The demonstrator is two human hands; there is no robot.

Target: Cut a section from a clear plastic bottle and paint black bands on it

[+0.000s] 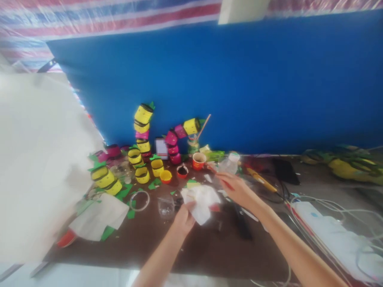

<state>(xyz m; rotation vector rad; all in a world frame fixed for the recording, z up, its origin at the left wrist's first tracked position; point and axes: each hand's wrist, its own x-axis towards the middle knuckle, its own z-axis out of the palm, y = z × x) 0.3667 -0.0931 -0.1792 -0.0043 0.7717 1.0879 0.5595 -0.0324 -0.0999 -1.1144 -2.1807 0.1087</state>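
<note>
My left hand (185, 218) is closed on a crumpled white tissue (204, 201) above the middle of the brown table. Up and to the right, my right hand (233, 184) has its fingers pinched together around a thin reddish stick (212, 169), blurred at its tip. Just beyond the hands stand a red paper cup (199, 160), a small cup with dark contents (182, 171) and a small yellow cup (165, 176). A clear bottle with a white cap (231, 162) lies behind my right hand.
Yellow banded rings (142, 174) and curved stacks of yellow and magenta rings (172, 143) stand near the blue board (239, 87). A tape roll (139, 201) and paper scraps lie left; a power strip (329, 235) with cables lies right.
</note>
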